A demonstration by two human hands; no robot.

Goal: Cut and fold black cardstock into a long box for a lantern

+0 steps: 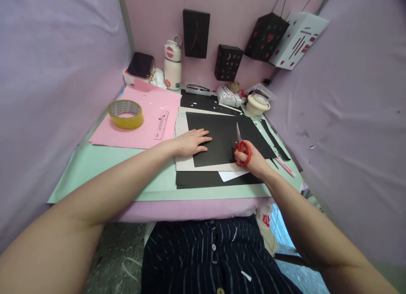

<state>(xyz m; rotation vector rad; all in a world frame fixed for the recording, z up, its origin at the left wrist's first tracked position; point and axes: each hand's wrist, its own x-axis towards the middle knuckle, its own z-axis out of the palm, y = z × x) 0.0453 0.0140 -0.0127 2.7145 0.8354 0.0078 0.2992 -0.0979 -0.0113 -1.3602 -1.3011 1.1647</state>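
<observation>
A sheet of black paper (218,137) lies on a pale board (184,163) in the middle of the table. Flat on the sheet's left edge rests my left hand (192,142), its fingers spread and nothing in them. My right hand (245,156) is closed round the red handles of a pair of scissors (238,133), over the right part of the sheet. The scissors' blades point away from me and look closed. More black paper (199,179) and a white piece (231,175) stick out under the board's near edge.
Pink sheets (142,133) on the left carry a roll of yellow tape (127,121) and a clear ruler (162,125). A white bottle (173,67) and a round tub (257,104) stand behind. Black strips (275,141) and a pink pen (285,167) lie right. Decorated boxes (266,37) hang above.
</observation>
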